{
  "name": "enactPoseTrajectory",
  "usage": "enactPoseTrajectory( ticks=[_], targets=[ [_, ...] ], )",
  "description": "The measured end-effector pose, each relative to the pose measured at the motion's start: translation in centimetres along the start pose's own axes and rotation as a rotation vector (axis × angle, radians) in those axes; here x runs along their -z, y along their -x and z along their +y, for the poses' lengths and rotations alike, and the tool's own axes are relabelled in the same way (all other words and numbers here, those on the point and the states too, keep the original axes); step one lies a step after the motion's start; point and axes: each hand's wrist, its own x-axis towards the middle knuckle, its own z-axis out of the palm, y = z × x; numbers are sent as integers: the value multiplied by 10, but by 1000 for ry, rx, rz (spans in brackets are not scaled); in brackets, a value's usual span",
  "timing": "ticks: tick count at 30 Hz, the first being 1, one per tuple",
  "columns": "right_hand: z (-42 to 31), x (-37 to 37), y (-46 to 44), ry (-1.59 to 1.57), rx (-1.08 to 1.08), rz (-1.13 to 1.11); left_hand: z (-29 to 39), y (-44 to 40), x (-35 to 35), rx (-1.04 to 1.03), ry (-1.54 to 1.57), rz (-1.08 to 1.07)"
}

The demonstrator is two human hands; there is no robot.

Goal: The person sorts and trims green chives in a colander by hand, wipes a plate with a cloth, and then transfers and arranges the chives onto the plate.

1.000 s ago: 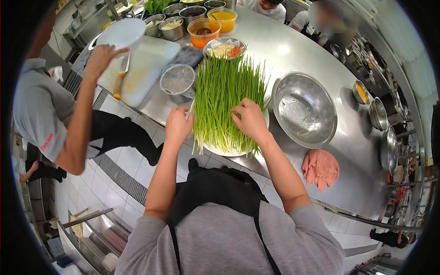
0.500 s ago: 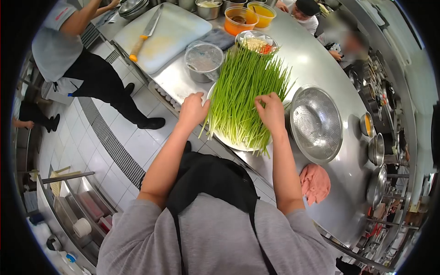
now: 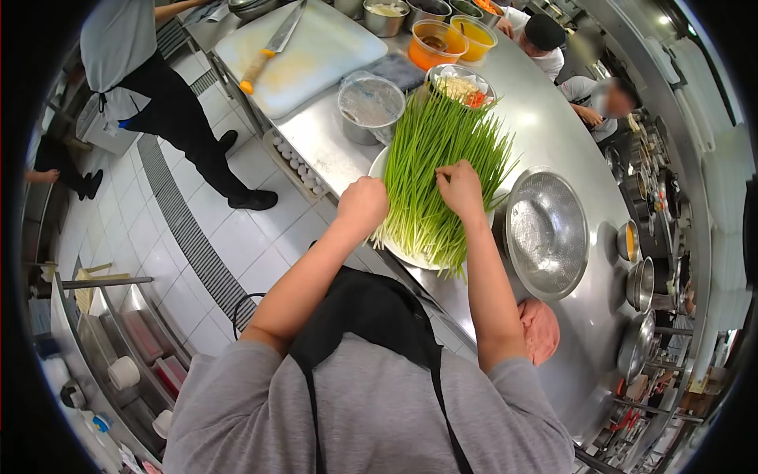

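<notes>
A thick bundle of long green chives (image 3: 446, 170) lies across a white plate (image 3: 380, 163), pale root ends toward me. My left hand (image 3: 365, 204) is closed at the left edge of the bundle, and its fingertips are hidden. On top of the chives, my right hand (image 3: 460, 188) is closed in a pinch at the stalks, toward their right side. A perforated metal colander (image 3: 546, 233) stands right of the plate. Beyond my left hand is a plastic-covered metal container (image 3: 371, 101). At the far tips sits a bowl of chopped ingredients (image 3: 462, 85).
A knife (image 3: 272, 47) rests on a white cutting board (image 3: 332, 47) at the far left. Behind the chives stand an orange tub (image 3: 437, 49) and a yellow tub (image 3: 472, 38). A pink cloth (image 3: 540, 332) lies near my right forearm. Co-workers stand left and far right.
My left hand has gone from fingers apart beside the plate to closed at the bundle's edge. My right hand's fingers have drawn together on the chives. The view has shifted slightly.
</notes>
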Motion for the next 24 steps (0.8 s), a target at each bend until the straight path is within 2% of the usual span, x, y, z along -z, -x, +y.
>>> enactPoseTrajectory(
  ticks=[5,7,8,10,13,15,18,24],
  targets=[
    [9,6,-4,-90,-72,-131,-5,-5,16,-20,6,102],
    [10,7,-5,-116,-81,-138,2,-9,22,-182,165,359],
    [10,7,-5,-147,-94,-145,6,-13,20,-185,169,365],
    [13,2,-3,-157,-53,-90,16,-22,9,-332,281,372],
    [4,4,-2,-155,-17,-30,22,-33,-8,-414,264,347],
    [0,6,-1,-157,-61,-96,24,-37,-13,-425,247,320],
    [0,6,0,-174,-41,-51,26,-41,-19,-456,274,302],
    [3,-4,-7,-202,-44,12,29,-50,-17,-359,202,192]
  ],
)
